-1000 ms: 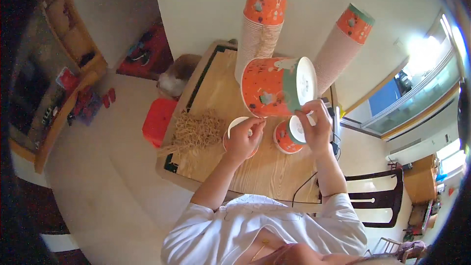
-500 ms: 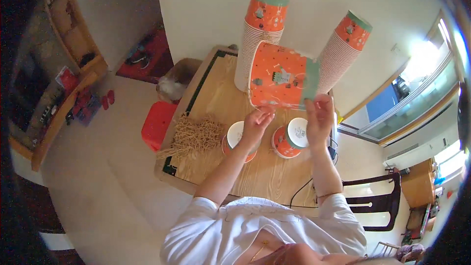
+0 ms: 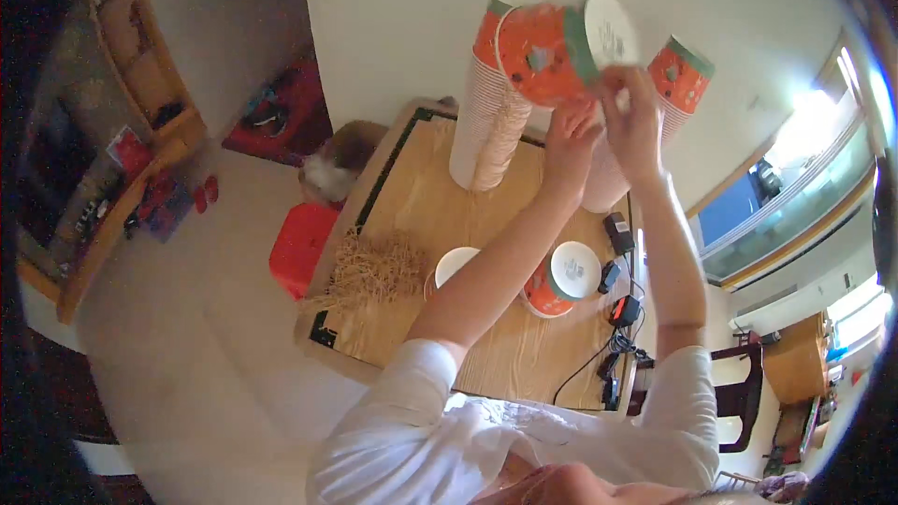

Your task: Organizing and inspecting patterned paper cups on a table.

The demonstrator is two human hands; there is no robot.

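Above the wooden table [image 3: 440, 215], beside a pale wall, both hands grip an orange paper cup [image 3: 552, 51]: the left hand [image 3: 571, 140] beneath, the right hand [image 3: 631, 117] seemingly pinching its rim. On the table sit tall cup stacks [image 3: 486, 103] and straw [image 3: 374, 271].

Bare bench [image 3: 440, 215] lies open between the straw heap [image 3: 379, 269] and the tall cup stacks [image 3: 486, 112] — room to pass. The right side is crowded: two cups [image 3: 561, 279], chargers and cables [image 3: 619, 318] near the edge.
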